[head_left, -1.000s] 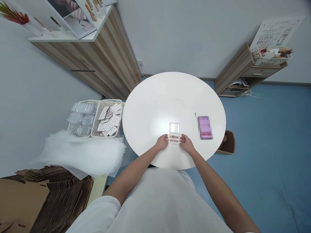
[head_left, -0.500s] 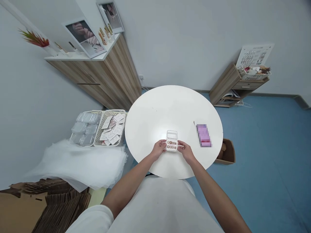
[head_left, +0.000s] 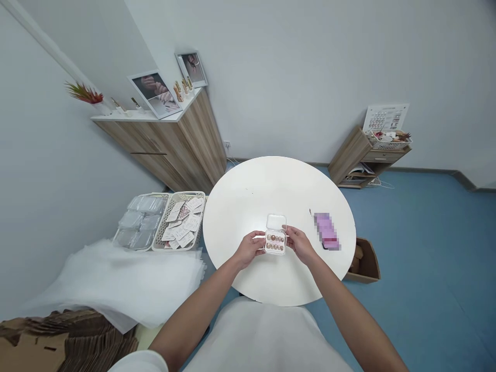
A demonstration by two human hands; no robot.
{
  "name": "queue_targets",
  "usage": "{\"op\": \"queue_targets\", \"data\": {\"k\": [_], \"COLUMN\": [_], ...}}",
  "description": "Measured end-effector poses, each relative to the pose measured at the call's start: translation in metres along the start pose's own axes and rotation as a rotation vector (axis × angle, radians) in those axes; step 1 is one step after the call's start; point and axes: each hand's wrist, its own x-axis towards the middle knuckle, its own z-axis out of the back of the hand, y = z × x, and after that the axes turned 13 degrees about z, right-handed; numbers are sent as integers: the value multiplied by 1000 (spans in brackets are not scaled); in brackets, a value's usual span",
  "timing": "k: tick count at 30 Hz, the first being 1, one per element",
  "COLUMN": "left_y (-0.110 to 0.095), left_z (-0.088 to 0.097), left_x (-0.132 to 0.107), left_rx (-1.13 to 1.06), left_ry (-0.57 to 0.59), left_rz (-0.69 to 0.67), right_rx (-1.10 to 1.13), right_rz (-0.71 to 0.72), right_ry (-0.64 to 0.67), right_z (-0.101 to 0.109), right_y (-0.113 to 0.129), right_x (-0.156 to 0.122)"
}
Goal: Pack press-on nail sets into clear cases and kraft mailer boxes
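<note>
A small clear-lidded case (head_left: 275,252) of press-on nails is held over the white round table (head_left: 248,206). Its transparent lid (head_left: 276,221) stands open, hinged back on the far side. Inside, two rows of brownish, glossy press-on nails (head_left: 273,238) face up. My left hand (head_left: 246,250) grips the case's left side between thumb and fingers. On the other side, my right hand (head_left: 301,246) has its fingers closed at the right edge, with a fingertip by the lid's near right corner.
A pixelated purple item (head_left: 326,231) lies on the table's right part. White baskets with cards (head_left: 182,222) and clear packs (head_left: 143,219) stand at left, beside translucent sheets (head_left: 127,284) and folded cardboard (head_left: 89,341). An open carton (head_left: 368,261) sits right of the table on the floor.
The case appears larger and tipped more towards me, raised closer. My right fingers have moved up to the lid's corner. My view has tilted upward, so the surroundings sit lower.
</note>
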Motion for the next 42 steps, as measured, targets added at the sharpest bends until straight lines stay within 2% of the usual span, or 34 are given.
{"op": "queue_targets", "data": {"k": [8, 19, 26, 33, 42], "left_y": [-7, -6, -6, 0, 16], "left_z": [-2, 0, -2, -7, -9], "left_x": [2, 9, 7, 4, 7], "left_rx": [-30, -149, -205, -93, -60], "left_ry": [26, 54, 110, 7, -85], "left_rz": [3, 59, 73, 34, -32], "right_rx": [-45, 16, 63, 99, -65], "right_rz": [48, 110, 83, 66, -68], "right_ry": [25, 74, 54, 46, -66], "right_z": [-4, 3, 8, 6, -2], "right_y": [16, 11, 5, 6, -13], "right_x": [3, 0, 1, -3, -41]}}
